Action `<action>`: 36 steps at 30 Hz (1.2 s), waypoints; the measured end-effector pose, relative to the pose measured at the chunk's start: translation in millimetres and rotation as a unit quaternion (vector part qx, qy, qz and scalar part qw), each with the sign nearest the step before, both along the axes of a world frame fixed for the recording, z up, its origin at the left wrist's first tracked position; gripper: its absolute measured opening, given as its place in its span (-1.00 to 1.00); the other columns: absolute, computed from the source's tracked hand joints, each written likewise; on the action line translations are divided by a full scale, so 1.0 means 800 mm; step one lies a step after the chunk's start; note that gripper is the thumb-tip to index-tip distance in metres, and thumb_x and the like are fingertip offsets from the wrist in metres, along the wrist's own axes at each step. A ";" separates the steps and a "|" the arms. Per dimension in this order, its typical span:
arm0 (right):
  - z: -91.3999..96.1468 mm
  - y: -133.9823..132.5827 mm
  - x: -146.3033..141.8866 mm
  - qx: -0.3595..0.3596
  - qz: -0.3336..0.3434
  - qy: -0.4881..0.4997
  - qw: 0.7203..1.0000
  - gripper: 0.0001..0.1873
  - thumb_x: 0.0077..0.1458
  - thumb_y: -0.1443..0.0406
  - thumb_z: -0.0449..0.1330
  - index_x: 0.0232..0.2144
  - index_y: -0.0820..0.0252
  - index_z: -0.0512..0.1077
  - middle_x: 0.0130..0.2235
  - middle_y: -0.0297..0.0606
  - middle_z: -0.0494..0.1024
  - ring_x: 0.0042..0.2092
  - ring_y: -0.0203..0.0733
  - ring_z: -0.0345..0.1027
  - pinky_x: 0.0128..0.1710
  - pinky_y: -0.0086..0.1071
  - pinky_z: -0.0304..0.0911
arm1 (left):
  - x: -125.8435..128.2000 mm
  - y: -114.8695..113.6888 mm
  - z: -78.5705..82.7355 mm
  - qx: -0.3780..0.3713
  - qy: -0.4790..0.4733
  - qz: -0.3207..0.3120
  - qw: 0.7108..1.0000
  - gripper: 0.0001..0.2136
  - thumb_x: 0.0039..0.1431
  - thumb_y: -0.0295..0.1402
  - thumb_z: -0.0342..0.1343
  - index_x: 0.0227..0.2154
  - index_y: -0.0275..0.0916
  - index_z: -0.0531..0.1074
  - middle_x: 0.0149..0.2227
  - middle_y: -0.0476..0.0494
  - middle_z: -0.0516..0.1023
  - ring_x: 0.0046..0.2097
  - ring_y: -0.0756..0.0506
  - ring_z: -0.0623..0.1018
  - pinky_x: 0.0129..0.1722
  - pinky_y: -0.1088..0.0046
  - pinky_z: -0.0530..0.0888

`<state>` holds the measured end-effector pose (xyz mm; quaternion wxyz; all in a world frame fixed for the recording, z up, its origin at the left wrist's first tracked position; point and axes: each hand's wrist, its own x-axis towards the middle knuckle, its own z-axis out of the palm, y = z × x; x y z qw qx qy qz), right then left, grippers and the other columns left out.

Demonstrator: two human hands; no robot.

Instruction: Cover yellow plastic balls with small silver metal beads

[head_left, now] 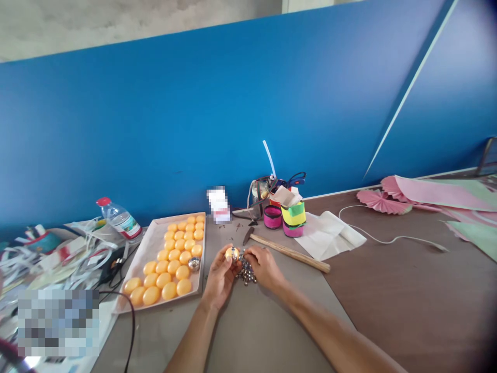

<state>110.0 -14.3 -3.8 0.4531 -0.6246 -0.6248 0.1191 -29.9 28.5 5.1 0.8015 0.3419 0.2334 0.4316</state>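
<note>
My left hand holds an orange ball between its fingertips, just above the table. My right hand is curled beside it, its fingers pinched near the ball over a small heap of shiny silver bits; what it pinches is too small to make out. A beige tray to the left carries several orange balls in rows and one silver mirrored ball.
A hammer with a wooden handle lies behind my hands. Rolls of coloured tape, a jar, white cloth and a white cable stand further back. A water bottle and paper scraps crowd the left. Pink paper fans lie right.
</note>
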 end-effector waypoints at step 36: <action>0.014 0.003 -0.003 -0.068 0.130 0.533 0.833 -0.81 -0.17 0.21 0.23 -0.46 0.18 0.40 -0.49 -0.38 0.46 -0.51 -0.34 0.27 -0.43 -0.42 0.15 | -0.001 -0.001 -0.005 0.045 0.003 -0.007 0.999 -0.70 0.02 -0.41 0.17 -0.13 -0.17 0.38 -0.21 -0.11 0.51 -0.23 -0.04 0.49 -0.19 0.41 0.39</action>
